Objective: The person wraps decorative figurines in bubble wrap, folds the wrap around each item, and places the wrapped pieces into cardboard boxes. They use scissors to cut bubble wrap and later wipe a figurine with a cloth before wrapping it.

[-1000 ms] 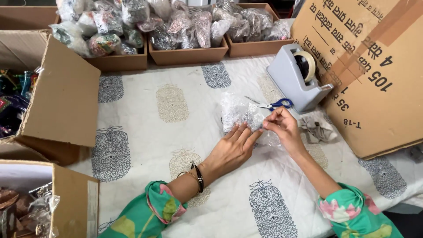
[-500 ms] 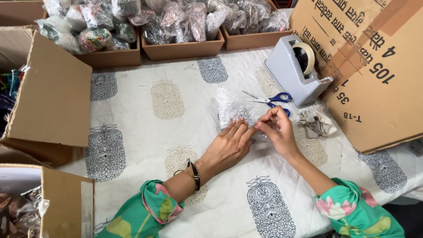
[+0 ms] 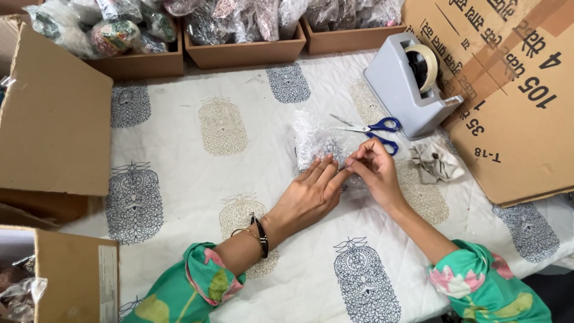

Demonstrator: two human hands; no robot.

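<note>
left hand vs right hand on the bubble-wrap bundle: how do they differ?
The left hand lies flat, fingers extended, pressing the bubble-wrap bundle onto the printed cloth; the right hand is curled, fingertips pinching at the bundle's near edge. The left wrist wears bangles; the right is bare. Both touch the bundle and have green floral sleeves.

Both hands on a bubble-wrap parcel — left hand flat, right hand pinching — blue scissors just beside
</note>
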